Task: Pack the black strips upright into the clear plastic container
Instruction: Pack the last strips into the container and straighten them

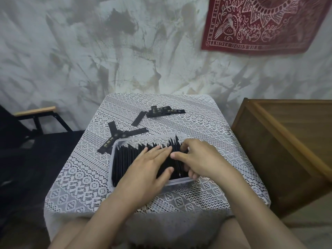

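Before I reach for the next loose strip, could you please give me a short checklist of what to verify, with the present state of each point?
1. The packed strips stand upright in the clear container: ok, though their tips are uneven.
2. The left hand is free: ok; its straight fingers only press on the packed strips.
3. The right hand is free: not ok; its fingers curl round strips at the right end.
4. All strips are packed: not ok; loose strips lie flat on the tablecloth beyond the container, in two groups.
5. There is room in the container: cannot tell; the hands cover it.
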